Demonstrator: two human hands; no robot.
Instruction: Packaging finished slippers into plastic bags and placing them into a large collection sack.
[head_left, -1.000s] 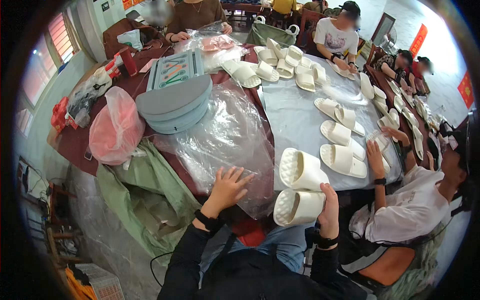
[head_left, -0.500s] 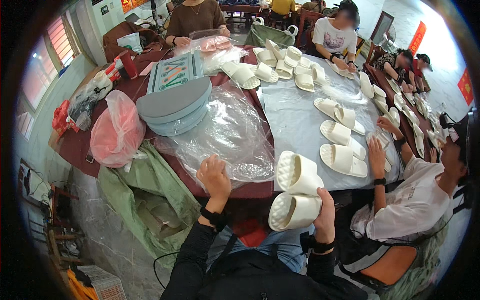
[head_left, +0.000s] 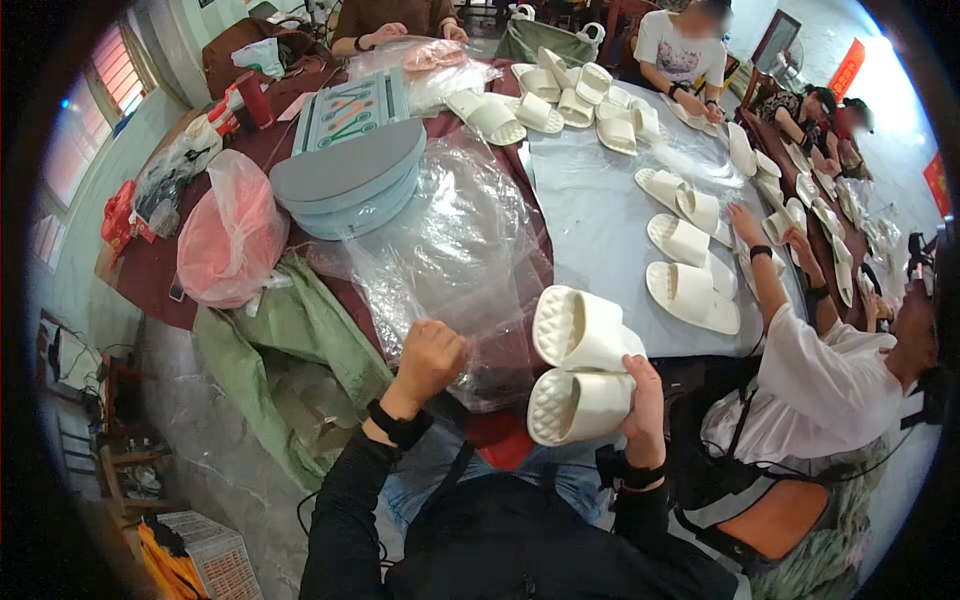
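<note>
My right hand (head_left: 646, 405) grips a pair of white slippers (head_left: 580, 405) by their strap ends, one above the other, soles lying sideways at the table's near edge. The bumpy insoles face up. My left hand (head_left: 430, 362) is closed, its fingers curled on the edge of a clear plastic bag (head_left: 500, 345); the fingertips are partly hidden. That bag lies at the front of a wider spread of clear plastic bags (head_left: 450, 220). To the right, more white slippers (head_left: 692, 297) rest in pairs on a grey sheet (head_left: 590, 220).
Left of the plastic stand a rounded grey-blue case (head_left: 350, 170) and a pink-filled bag (head_left: 232, 235). An open green sack (head_left: 290, 350) hangs by the table's left front. A co-worker in a white shirt (head_left: 830, 390) reaches over slippers at right. Slippers (head_left: 570, 100) pile up farther back.
My left hand has drawn a clear bag toward me, over the table's near edge. The slippers in my right hand have shifted slightly left and up. The co-worker at right has reached farther forward.
</note>
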